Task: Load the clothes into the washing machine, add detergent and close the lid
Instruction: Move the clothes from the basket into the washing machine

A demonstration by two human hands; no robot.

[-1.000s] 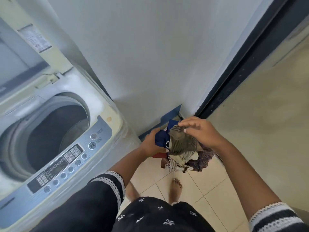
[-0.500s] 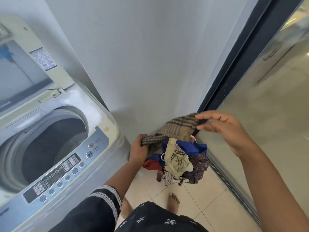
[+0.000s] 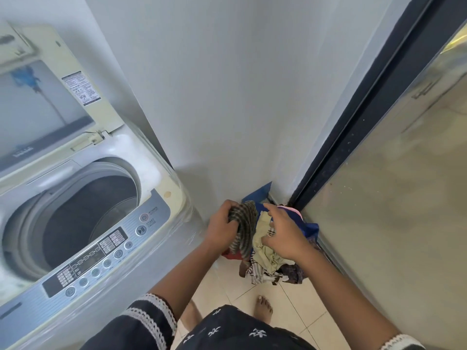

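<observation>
A top-loading washing machine (image 3: 161, 195) stands at the left with its lid (image 3: 45, 104) raised and its drum (image 3: 86, 218) dark inside. To its right a pile of mixed clothes (image 3: 267, 258) lies on the floor in the corner. My left hand (image 3: 222, 226) grips a brown striped cloth (image 3: 245, 228) that hangs over the pile. My right hand (image 3: 285, 236) is spread over the pile with its fingers reaching into a pale beige garment; whether it holds anything is unclear.
The control panel (image 3: 101, 251) runs along the machine's front. A white wall (image 3: 240, 97) closes the corner behind. A dark-framed glass sliding door (image 3: 391, 198) lines the right side. My bare feet stand on pale tiles (image 3: 298, 319).
The striped cloth, held spread between both hands before, is now bunched in my left hand. My right hand let go of it and dropped onto the pile.
</observation>
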